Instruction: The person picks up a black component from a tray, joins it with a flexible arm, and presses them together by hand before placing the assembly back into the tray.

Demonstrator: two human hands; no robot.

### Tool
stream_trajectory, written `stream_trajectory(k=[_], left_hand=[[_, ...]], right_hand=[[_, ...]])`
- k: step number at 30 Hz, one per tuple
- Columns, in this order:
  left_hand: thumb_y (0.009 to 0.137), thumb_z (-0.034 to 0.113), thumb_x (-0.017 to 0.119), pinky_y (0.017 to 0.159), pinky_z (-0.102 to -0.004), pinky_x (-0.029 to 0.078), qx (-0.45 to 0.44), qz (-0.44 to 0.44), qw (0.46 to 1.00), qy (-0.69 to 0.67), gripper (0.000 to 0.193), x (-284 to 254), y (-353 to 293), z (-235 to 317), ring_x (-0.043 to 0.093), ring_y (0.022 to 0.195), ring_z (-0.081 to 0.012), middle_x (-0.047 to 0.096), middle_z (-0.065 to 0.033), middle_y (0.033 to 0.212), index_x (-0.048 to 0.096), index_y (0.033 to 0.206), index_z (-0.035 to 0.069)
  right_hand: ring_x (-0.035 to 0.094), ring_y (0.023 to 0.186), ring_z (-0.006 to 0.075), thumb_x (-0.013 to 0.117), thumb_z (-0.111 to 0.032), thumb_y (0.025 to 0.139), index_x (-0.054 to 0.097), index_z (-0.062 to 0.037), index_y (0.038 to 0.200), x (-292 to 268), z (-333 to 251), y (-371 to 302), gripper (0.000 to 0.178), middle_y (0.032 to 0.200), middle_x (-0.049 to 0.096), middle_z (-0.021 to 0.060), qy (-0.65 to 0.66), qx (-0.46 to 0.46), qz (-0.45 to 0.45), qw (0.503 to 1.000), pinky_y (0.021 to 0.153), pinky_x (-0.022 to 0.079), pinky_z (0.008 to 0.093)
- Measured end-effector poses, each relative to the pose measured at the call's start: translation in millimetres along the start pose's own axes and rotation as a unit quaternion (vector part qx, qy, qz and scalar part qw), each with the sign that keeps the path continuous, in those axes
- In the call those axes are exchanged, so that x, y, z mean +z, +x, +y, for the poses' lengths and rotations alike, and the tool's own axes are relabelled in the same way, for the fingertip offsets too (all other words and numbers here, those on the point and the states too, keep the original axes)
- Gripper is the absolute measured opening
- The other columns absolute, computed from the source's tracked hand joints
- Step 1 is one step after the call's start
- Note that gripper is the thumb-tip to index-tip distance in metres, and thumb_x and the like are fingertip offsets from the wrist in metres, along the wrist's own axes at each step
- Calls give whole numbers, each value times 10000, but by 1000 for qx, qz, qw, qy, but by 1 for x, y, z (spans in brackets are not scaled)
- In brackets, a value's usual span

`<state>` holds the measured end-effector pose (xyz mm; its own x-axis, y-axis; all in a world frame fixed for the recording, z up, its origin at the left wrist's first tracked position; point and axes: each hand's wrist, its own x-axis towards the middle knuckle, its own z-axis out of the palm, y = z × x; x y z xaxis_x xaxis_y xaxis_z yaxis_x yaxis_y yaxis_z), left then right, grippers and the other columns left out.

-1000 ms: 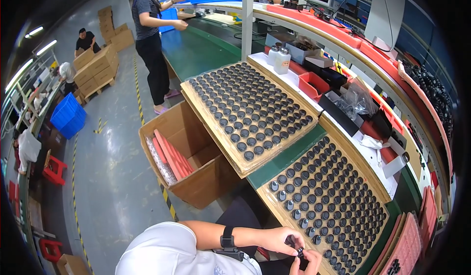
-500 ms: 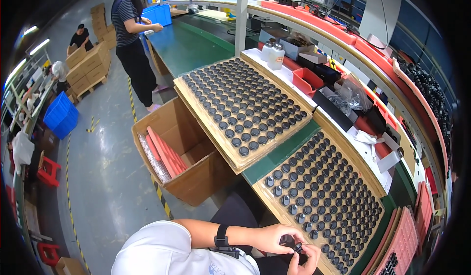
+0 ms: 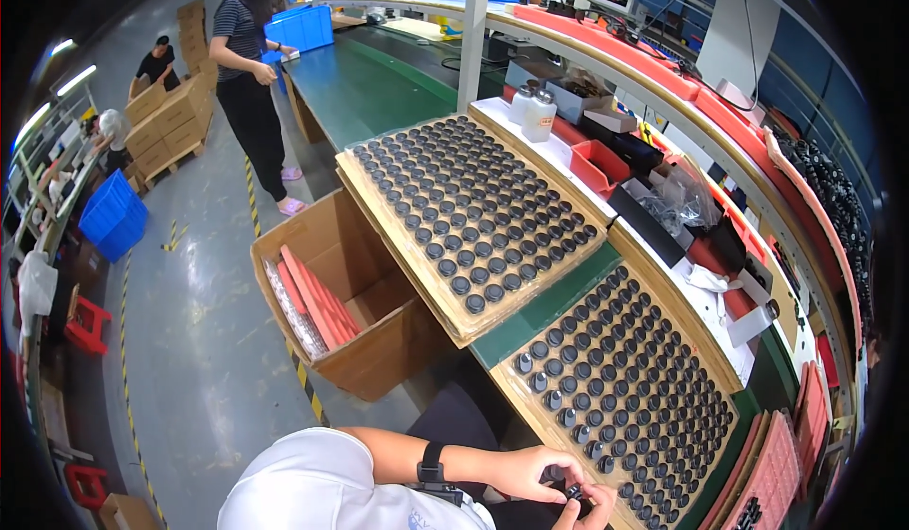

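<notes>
Left hand (image 3: 532, 475) and right hand (image 3: 597, 507) pinch a black part (image 3: 574, 492), long axis unclear; the near tray (image 3: 530, 403) lies ahead-right

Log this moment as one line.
left hand: holding small black part, shape partly hidden | right hand: holding same part | nearby: tan rectangular tray of black round parts

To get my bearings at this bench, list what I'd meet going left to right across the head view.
Blue plastic bin on the floor → open brown cardboard box → bare left hand → small black part between both hands' fingertips → bare right hand → pink textured sheet.
</notes>
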<state>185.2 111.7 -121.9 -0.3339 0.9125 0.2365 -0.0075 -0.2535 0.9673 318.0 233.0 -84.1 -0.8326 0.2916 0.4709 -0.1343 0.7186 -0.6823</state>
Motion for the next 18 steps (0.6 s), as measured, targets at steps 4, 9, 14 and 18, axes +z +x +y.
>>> stream_trajectory(k=[4, 9, 14, 18], left_hand=[[785, 93, 675, 838, -297, 447, -14, -20, 999, -29, 337, -1, 1, -4, 564, 941, -165, 587, -78, 996, 546, 1083, 2], [803, 110, 670, 841, -298, 448, -43, -32, 998, -40, 334, -2, 3, -13, 563, 948, -158, 588, -77, 1008, 539, 1090, -1], [806, 114, 671, 831, -287, 448, -61, -5, 998, -31, 334, -4, 4, -16, 559, 929, -139, 588, -65, 998, 539, 1089, -3], [804, 120, 676, 808, -274, 452, -90, 0, 993, -81, 334, 5, 9, -23, 553, 906, -120, 587, -53, 993, 547, 1090, 6]], right_hand=[[517, 825, 321, 558, -217, 887, 534, 4, 963, 5, 4, 0, 235, 889, 528, 170, -10, -2, 6, 1000, 755, 422, 391], [520, 772, 324, 553, -225, 892, 540, 5, 936, 15, 19, 1, 235, 847, 533, 171, 11, -18, 20, 1000, 703, 426, 380], [524, 733, 320, 548, -230, 895, 550, 7, 923, 21, 35, 1, 238, 828, 534, 172, 48, -10, 24, 999, 666, 428, 367], [527, 738, 318, 566, -216, 886, 561, 4, 909, 15, 44, -4, 222, 828, 539, 168, 54, -3, 22, 998, 663, 433, 374]])
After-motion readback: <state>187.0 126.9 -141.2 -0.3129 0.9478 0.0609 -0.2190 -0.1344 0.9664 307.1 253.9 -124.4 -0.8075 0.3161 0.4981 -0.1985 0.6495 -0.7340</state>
